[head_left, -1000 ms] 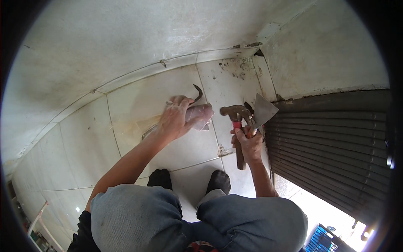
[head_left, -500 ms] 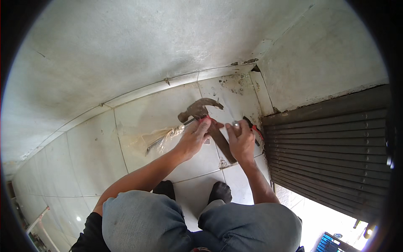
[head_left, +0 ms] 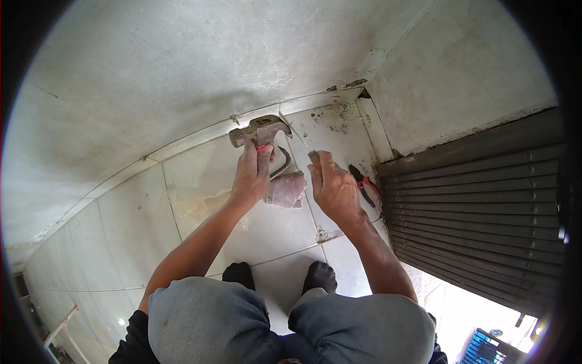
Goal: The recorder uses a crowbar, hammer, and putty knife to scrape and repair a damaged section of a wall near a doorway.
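- A claw hammer with a grey metal head and a pink handle (head_left: 260,130) is gripped by the left hand (head_left: 251,176), with the fingers closed around the handle just below the head.
- The hammer is held above the white tiled floor (head_left: 200,200), near the foot of the pale plastered wall (head_left: 182,67); whether its head touches the wall cannot be told.
- The right hand (head_left: 333,188) is closed, with the fingertips pinched on a small grey metal piece (head_left: 313,155), probably a nail or a short chisel; only its top end is visible.
- This small piece is held just beside the hammer, to its right, over a floor tile near the corner of the room.
- A flat trowel with a rusty, brownish metal blade (head_left: 288,189) is seen lying on the floor between the two hands, partly hidden under the left hand.
- A curved dark metal part (head_left: 280,168) is visible just above the trowel; it cannot be told whether it belongs to the trowel.
- Pliers with red handles (head_left: 365,185) are lying on the floor just to the right of the right hand, near the dark ribbed roller shutter (head_left: 479,200).
- Dirt and dark marks are seen on the tiles in the corner (head_left: 339,115).
- Two knees in grey trousers (head_left: 212,321) and two feet in dark socks (head_left: 320,276) are seen at the lower edge, on the tiles.
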A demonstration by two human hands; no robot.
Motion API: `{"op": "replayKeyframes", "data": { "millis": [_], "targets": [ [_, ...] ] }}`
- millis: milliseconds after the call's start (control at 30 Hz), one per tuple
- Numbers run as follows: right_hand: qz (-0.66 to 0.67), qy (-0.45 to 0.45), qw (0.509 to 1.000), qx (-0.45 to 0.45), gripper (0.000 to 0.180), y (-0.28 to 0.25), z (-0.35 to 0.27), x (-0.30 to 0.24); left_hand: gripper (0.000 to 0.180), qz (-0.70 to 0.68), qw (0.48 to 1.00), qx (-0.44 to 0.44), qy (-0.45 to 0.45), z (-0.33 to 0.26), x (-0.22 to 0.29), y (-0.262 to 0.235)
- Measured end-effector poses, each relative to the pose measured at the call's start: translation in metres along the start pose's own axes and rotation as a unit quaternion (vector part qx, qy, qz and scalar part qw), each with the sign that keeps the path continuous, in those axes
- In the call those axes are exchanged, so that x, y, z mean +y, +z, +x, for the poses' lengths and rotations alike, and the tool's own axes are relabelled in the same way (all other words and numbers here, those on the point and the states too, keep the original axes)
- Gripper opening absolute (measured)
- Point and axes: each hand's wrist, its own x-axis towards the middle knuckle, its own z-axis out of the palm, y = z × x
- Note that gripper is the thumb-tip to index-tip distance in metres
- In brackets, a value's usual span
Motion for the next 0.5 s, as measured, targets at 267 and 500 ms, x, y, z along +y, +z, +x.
{"op": "replayKeyframes", "data": {
  "millis": [267, 500],
  "targets": [
    [-0.034, 0.035, 0.994, -0.096, 0.018, 0.017, 0.002, 0.008, 0.021, 0.07, 0.996, -0.023, 0.044, 0.001, 0.003, -0.005],
    [0.089, 0.011, 0.993, 0.074, 0.022, -0.013, 0.006, -0.014, 0.021, 0.112, 0.987, -0.015, 0.115, 0.004, 0.008, -0.008]
  ]
}}
